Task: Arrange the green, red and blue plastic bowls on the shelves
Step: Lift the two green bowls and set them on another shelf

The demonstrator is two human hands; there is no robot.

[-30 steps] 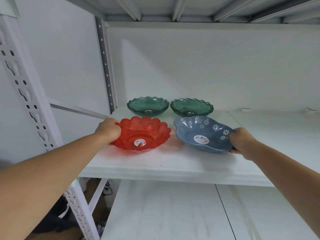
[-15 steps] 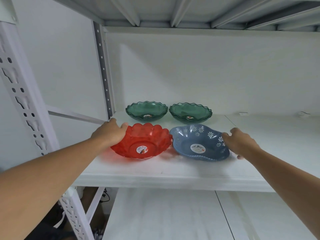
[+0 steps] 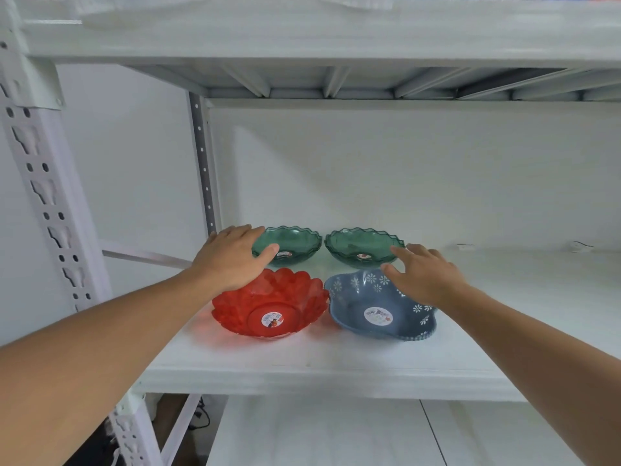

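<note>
Two green wavy-rimmed bowls stand side by side at the back of the white shelf [image 3: 336,361]: the left green bowl [image 3: 295,243] and the right green bowl [image 3: 361,245]. In front of them sit a red scalloped bowl [image 3: 272,307] and a blue flower-patterned bowl [image 3: 379,311]. My left hand [image 3: 232,260] hovers with fingers spread over the red bowl's far rim, its thumb at the left green bowl's edge. My right hand [image 3: 423,274] is spread above the blue bowl's far right rim, fingertips near the right green bowl. Neither hand grips anything.
A perforated white upright [image 3: 43,203] stands at the left and a grey one [image 3: 203,169] at the back corner. The upper shelf [image 3: 336,31] hangs close overhead. A lower shelf [image 3: 319,432] lies beneath. The shelf stretches bare to the right of the bowls.
Both hands have let go of the red and blue bowls and moved up and back towards the green bowls. The red and blue bowls now rest on the shelf.
</note>
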